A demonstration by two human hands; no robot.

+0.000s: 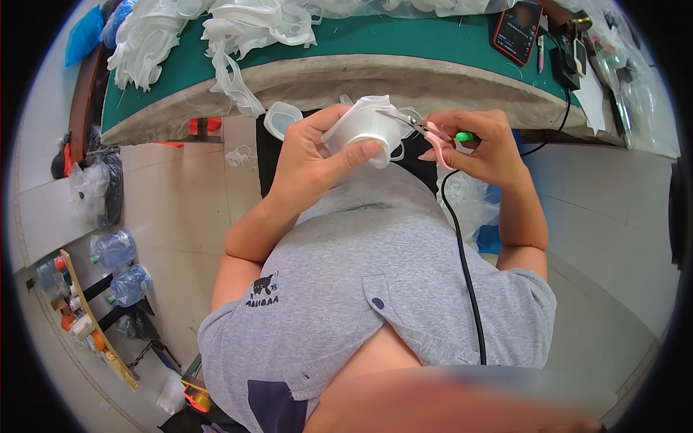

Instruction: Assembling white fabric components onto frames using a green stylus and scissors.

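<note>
My left hand (pixel 307 166) holds a white, cup-shaped moulded piece (pixel 368 128) in front of my body, just off the table's near edge. Its thumb presses on the near side of the piece, and the other fingers are hidden behind it. In my right hand (pixel 494 144) is a pair of small scissors (pixel 436 138) with pink handles. Their metal blades point left and reach the upper right rim of the white piece. A bright green tip (pixel 464 136) shows among the right fingers; what it belongs to is hidden. Left of the held piece lies another white moulded piece (pixel 282 120), over my dark-covered lap.
Piles of white moulded pieces (pixel 253 29) lie on the green-topped table (pixel 404 45). A phone (pixel 517 32), a pen (pixel 541 54) and a black box (pixel 564 70) with a cable are at its right. Another black cable (pixel 462 245) runs down my front. Large bottles (pixel 114 249) stand at left.
</note>
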